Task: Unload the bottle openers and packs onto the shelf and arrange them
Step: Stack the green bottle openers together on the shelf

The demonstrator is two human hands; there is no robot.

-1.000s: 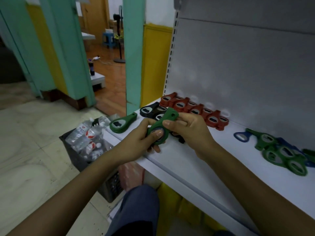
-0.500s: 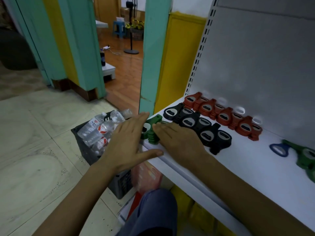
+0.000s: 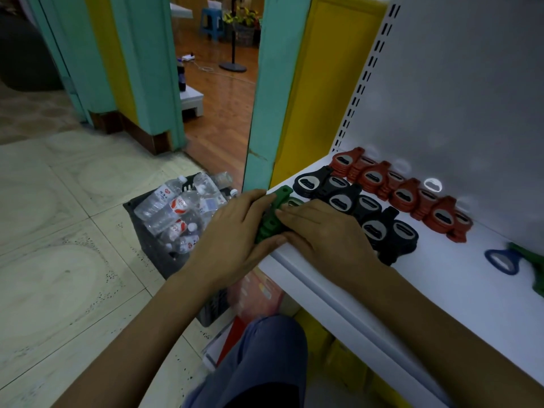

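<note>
On the floor at the left stands a black crate (image 3: 153,254) packed with water bottles (image 3: 173,210). It sits just beside the shelf's end, probably so it is within reach. The left hand (image 3: 232,240) reaches in above the crate and lies against the outer side of the green bottle openers (image 3: 272,220). Its fingers are fairly straight and its thumb runs along the shelf's front edge, acting as a stop so nothing slides off the corner. Those openers sit overlapped in a short row at the front left corner of the white shelf (image 3: 426,293).

The right hand (image 3: 321,234) presses flat from the other side, fingertips on top. The two hands are close together and seem to be squaring the row between them rather than lifting it. Whether a thumb hooks under an opener is hidden, so I would not call it a grip.

Further right, the black bottle openers (image 3: 379,228) run in a diagonal overlapped line. The red bottle openers (image 3: 412,195) lie behind them along the back panel. Each colour has its own row, which the green set appears meant to match. At the far right a blue bottle opener (image 3: 500,260) and loose green openers (image 3: 532,260) lie apart, seemingly unsorted.
</note>
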